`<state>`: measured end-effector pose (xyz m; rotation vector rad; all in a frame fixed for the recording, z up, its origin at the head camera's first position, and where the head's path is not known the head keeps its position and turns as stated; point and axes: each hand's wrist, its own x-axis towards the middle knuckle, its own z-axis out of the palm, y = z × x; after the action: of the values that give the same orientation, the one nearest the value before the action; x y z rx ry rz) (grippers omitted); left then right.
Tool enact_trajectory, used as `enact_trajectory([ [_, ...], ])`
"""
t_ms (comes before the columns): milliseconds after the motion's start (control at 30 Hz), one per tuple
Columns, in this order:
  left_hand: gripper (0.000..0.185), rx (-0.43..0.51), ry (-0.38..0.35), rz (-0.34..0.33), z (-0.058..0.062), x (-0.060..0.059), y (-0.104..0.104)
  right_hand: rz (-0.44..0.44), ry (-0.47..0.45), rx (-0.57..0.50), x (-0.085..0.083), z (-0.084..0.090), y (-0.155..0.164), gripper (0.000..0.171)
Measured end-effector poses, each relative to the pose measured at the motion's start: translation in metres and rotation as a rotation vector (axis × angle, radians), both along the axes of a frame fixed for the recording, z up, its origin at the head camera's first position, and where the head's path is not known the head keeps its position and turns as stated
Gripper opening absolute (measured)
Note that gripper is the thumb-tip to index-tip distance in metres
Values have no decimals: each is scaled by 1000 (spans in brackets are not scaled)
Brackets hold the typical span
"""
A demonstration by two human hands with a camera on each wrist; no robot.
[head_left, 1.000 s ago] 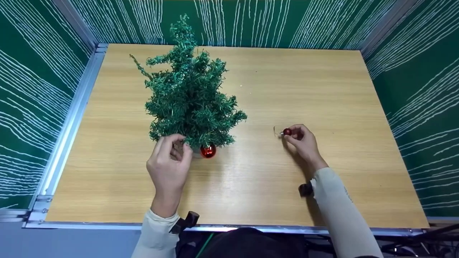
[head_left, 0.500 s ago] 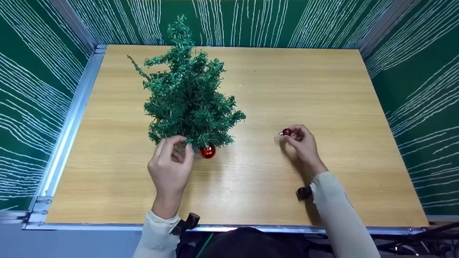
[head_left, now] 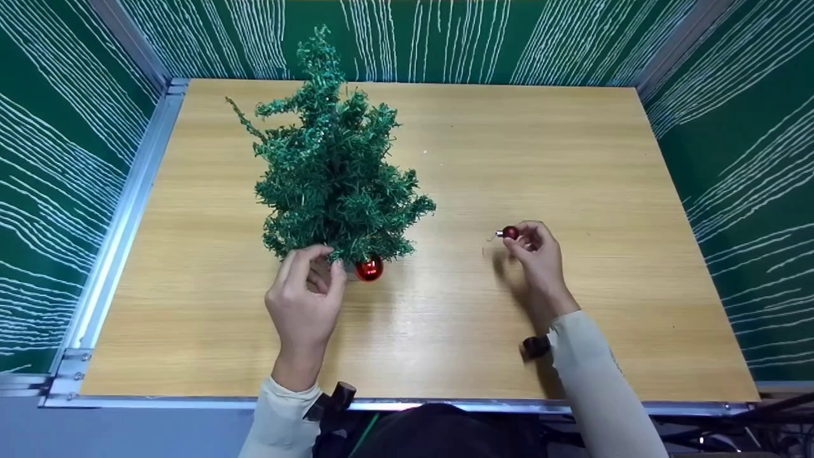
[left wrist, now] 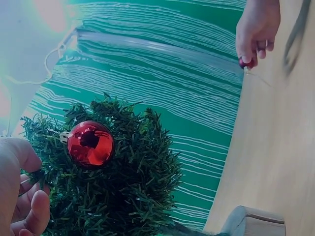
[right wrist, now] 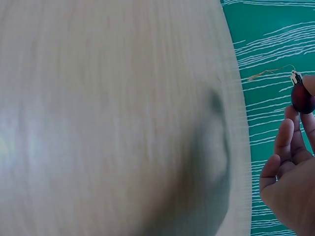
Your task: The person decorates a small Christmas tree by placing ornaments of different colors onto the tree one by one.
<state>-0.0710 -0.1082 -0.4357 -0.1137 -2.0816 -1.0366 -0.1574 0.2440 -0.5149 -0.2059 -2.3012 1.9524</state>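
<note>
While both hands worked above the wooden table (head_left: 445, 331), the scene stood so:
Left hand (head_left: 305, 299): fingers curled, pinching a low branch of the small artificial Christmas tree (head_left: 334, 184); just beside a shiny red bauble (head_left: 369, 269) hanging there
Right hand (head_left: 537, 254): fingertips pinching a small dark red bauble (head_left: 510, 233); held just above the tabletop, well apart from the tree
Hanging loop (right wrist: 270, 73): thin; trailing from the small bauble's cap

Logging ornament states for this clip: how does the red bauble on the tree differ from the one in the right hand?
The bauble on the tree is larger and bright red; the held bauble is smaller and darker. The first hangs from a low branch of the tree beside the left hand; the second is pinched in the right hand. Both are round, red, with silver caps.
</note>
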Motion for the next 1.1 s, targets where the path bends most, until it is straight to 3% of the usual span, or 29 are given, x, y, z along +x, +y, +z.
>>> enact_trajectory([
  [667, 7, -9, 12, 22, 7, -2, -3, 5, 79, 51, 9, 28, -8, 26],
  [1100, 7, -8, -3, 49, 9, -4, -7, 7, 137, 54, 9, 29, -6, 26],
])
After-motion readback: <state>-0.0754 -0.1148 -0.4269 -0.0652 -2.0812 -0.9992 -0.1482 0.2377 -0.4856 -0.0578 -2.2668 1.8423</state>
